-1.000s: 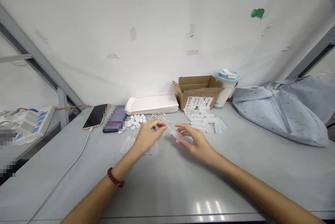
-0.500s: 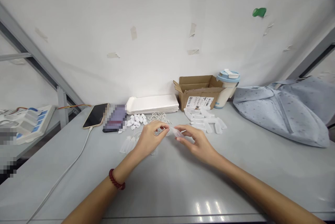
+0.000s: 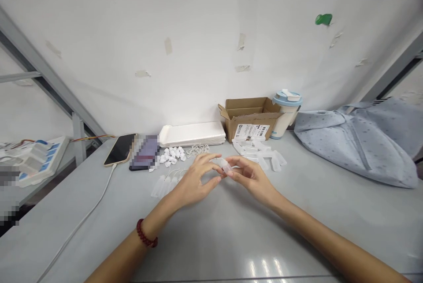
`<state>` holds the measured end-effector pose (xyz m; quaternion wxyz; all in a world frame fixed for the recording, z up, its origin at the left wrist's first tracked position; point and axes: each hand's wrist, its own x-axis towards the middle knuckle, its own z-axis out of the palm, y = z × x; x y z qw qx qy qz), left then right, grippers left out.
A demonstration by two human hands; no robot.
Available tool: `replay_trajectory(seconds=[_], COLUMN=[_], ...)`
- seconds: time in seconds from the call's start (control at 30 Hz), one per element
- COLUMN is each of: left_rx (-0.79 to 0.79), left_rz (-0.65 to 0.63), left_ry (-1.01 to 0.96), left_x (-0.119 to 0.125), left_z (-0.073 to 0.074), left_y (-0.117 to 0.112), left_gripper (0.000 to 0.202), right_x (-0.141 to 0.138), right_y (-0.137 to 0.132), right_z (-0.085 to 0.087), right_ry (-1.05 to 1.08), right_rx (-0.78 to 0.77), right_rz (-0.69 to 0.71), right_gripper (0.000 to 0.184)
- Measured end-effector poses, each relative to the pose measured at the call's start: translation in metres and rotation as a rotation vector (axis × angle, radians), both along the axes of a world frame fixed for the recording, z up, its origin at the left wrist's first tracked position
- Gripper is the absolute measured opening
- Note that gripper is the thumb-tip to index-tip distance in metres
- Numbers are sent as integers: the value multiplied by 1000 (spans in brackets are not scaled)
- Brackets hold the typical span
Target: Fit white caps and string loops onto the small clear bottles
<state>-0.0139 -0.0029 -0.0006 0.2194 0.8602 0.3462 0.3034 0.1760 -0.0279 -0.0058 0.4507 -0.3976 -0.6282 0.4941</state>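
Note:
My right hand pinches a small translucent plastic bottle between thumb and fingers, tilted above the table. Facing it from the other side, my left hand has its thumb and fingers apart; the fingertips are close to the bottle, and whether they touch it I cannot tell. Beyond the right hand lie several similar translucent bottles in a loose pile. White caps and a tangle of white strings are behind my left hand. Several bottles with strings lie to its left, partly covered by the wrist.
A stack of white packaging, an open cardboard box and a blue-lidded cup stand along the wall. Two phones lie at left, one with a white cable. Patterned cloth lies at right.
My left fingers have gone from a pinch at the bottle's end to spread apart. The bottle has turned more upright in my right hand.

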Motion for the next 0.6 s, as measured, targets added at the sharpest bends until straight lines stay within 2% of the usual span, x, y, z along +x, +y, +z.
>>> replay_trajectory(seconds=[0.07,0.17,0.37,0.5,0.6], left_rx=[-32,-51,172,156,131], left_rz=[-46,1,130,247,314], left_ry=[11,27,92,111,106], left_x=[0,-2,-15,-24,-24], left_z=[0,-4,-15,-12,-6], left_y=[0,5,24,31,28], left_gripper=[16,21,27,34,31], right_x=[1,3,7,8,7], right_y=[0,2,1,-1,-2], right_z=[2,2,4,9,10], right_ry=[36,72,124,82,43], right_rx=[-12,-53,-89,-28,-14], right_rz=[25,15,6,-39,-52], right_gripper=[27,26,23,22,23])
